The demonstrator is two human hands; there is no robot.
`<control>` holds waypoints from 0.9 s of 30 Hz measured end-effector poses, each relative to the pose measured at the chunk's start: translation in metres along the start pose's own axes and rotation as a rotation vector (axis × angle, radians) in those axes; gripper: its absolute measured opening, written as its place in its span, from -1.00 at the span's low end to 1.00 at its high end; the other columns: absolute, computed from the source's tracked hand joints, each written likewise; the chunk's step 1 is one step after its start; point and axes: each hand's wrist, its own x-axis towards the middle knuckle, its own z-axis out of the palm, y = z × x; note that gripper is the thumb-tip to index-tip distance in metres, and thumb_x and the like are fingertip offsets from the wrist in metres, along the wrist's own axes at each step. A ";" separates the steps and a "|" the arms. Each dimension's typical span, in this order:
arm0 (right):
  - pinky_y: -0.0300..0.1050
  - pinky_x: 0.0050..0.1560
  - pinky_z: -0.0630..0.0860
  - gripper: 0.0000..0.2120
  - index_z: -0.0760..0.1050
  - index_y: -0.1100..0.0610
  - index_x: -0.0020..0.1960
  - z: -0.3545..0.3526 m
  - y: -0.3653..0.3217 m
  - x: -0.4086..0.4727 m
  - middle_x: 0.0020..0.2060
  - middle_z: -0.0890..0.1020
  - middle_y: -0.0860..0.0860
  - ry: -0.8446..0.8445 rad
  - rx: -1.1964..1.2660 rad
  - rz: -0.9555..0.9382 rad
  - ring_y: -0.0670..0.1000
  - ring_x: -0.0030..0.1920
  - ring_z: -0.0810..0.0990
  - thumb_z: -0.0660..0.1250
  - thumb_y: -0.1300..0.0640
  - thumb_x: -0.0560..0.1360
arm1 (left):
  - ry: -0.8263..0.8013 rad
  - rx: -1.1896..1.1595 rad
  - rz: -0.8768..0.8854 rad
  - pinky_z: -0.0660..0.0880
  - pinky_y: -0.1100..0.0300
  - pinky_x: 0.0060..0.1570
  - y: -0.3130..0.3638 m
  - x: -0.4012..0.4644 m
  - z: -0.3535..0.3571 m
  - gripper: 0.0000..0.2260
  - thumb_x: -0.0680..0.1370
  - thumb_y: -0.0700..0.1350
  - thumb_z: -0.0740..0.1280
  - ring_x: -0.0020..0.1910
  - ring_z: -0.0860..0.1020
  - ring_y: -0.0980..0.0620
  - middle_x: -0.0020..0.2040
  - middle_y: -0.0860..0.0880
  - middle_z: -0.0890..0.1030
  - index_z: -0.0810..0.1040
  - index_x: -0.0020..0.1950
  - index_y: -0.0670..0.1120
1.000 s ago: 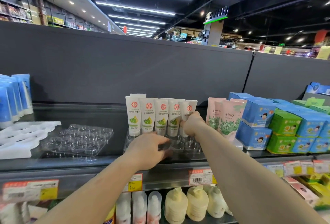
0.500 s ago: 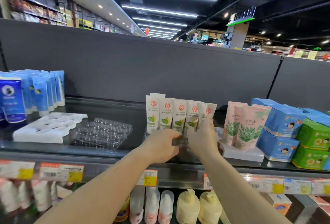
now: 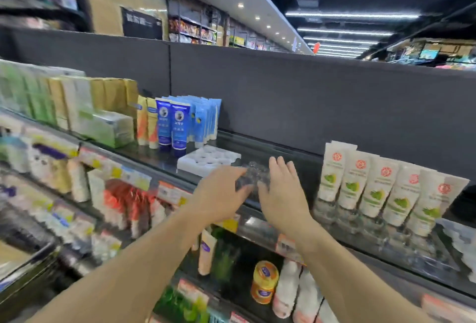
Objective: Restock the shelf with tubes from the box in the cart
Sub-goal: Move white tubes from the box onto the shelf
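Observation:
A row of white tubes with green leaf prints (image 3: 376, 188) stands in a clear holder on the top shelf, to the right of both hands. An empty clear plastic tray (image 3: 253, 177) lies on the shelf between my hands. My left hand (image 3: 221, 193) curls its fingers at the tray's left edge; blur hides whether it grips. My right hand (image 3: 283, 193) is at the tray's right side, fingers stretched and apart, thumb near the tray. No cart or box is in view.
An empty white moulded tray (image 3: 206, 160) lies just left of the clear one. Blue tubes (image 3: 177, 126) and green and yellow cartons (image 3: 98, 111) stand further left. A grey back panel (image 3: 283, 95) closes the shelf behind. Bottles and an orange jar (image 3: 265, 281) fill the lower shelf.
The view has swung left. Both hands left the clear holder under the white tubes and moved left to the empty clear tray.

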 end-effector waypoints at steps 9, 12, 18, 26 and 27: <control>0.09 0.53 -0.03 -0.40 0.04 0.20 0.55 0.121 -0.185 0.044 0.54 0.10 0.16 -0.175 -0.108 -0.288 0.18 0.54 0.00 0.00 -0.09 0.62 | 0.088 0.424 -0.312 0.08 0.01 0.49 -0.169 -0.079 -0.114 -0.48 0.60 0.16 0.14 0.53 0.13 -0.09 0.54 -0.06 0.22 0.22 0.52 -0.01; 0.13 0.52 -0.01 -0.43 0.04 0.14 0.55 0.157 -0.270 0.045 0.54 0.10 0.12 -0.227 -0.019 -0.358 0.16 0.54 -0.03 0.00 -0.07 0.61 | 0.106 0.493 -0.407 0.05 -0.05 0.50 -0.232 -0.116 -0.163 -0.44 0.59 0.22 0.13 0.54 0.09 -0.13 0.56 -0.05 0.17 0.18 0.53 0.02; 0.19 0.48 0.08 -0.48 0.10 0.08 0.51 0.231 -0.437 0.036 0.53 0.12 0.06 -0.284 0.115 -0.489 0.14 0.54 -0.05 0.11 -0.06 0.61 | 0.134 0.632 -0.573 0.16 -0.06 0.44 -0.349 -0.203 -0.256 -0.43 0.55 0.22 0.18 0.50 0.16 -0.11 0.51 -0.03 0.24 0.19 0.51 0.04; 0.15 0.50 0.05 -0.47 0.10 0.04 0.53 0.323 -0.596 0.022 0.52 0.16 0.06 -0.459 0.167 -0.615 0.14 0.52 0.05 0.12 -0.02 0.60 | 0.164 0.626 -0.846 0.17 -0.03 0.44 -0.466 -0.294 -0.331 -0.43 0.56 0.25 0.15 0.48 0.19 -0.10 0.50 -0.01 0.27 0.21 0.51 0.04; 0.14 0.50 0.04 -0.46 0.07 0.04 0.54 0.334 -0.609 0.021 0.53 0.13 0.06 -0.499 0.170 -0.624 0.14 0.53 0.03 0.11 -0.02 0.61 | 0.160 0.608 -0.889 0.15 -0.04 0.46 -0.480 -0.301 -0.335 -0.42 0.56 0.25 0.15 0.50 0.16 -0.12 0.52 -0.02 0.24 0.19 0.52 0.04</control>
